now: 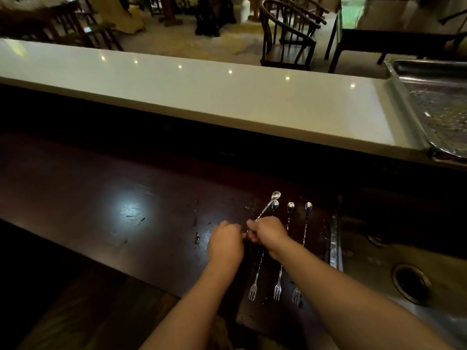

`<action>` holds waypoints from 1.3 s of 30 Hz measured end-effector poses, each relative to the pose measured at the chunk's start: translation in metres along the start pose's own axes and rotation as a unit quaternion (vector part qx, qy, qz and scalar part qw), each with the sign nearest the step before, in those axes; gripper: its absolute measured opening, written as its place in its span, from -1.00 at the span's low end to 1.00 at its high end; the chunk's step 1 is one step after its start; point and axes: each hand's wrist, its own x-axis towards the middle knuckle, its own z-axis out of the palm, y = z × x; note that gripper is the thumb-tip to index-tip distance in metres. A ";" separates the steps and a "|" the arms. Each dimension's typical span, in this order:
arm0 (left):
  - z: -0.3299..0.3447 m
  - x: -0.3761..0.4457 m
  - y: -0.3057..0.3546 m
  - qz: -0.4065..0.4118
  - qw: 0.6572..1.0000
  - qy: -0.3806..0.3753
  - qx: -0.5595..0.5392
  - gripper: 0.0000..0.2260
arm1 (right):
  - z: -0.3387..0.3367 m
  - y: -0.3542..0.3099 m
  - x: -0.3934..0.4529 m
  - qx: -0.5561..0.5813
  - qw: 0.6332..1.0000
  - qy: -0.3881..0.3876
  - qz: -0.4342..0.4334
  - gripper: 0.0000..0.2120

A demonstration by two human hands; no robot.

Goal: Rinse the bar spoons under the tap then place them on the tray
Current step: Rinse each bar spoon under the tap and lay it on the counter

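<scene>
Both hands close together, right hand (269, 232) fingers curled, left hand (225, 245) curled

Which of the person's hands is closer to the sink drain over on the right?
The right hand. It holds a lifted bar spoon above the dark counter, on the side toward the sink drain. The left hand sits just beyond it, farther from the drain.

Dim overall, corners near black | round glare patch on dark wooden counter (131, 210) | row of pinpoint ceiling reflections along white bar top (202, 97) | wide-angle bending at edges | soft blur on hands, background chairs (288, 39) murky
</scene>
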 end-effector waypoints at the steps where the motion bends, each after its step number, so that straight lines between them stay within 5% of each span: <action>1: 0.002 0.001 -0.003 -0.005 1.000 -0.017 0.008 -0.81 | 0.001 0.000 0.001 -0.013 1.000 -0.011 -0.003 -0.69; 7: 0.012 0.003 -0.005 -0.007 0.999 -0.051 0.013 -0.80 | 0.003 0.002 0.010 -0.087 0.995 -0.040 -0.021 -0.70; 22: 0.028 -0.004 -0.007 -0.015 0.998 -0.039 -0.042 -0.79 | 0.029 0.008 0.015 -0.282 0.951 0.125 -0.021 -0.87; 32: 0.029 -0.003 -0.008 -0.006 0.999 -0.042 -0.027 -0.77 | 0.028 0.014 0.017 -0.298 0.944 0.137 -0.026 -0.79; 39: 0.032 -0.006 0.031 0.090 0.994 0.060 0.004 -0.70 | -0.020 0.018 -0.017 -0.324 0.910 0.236 -0.110 -0.70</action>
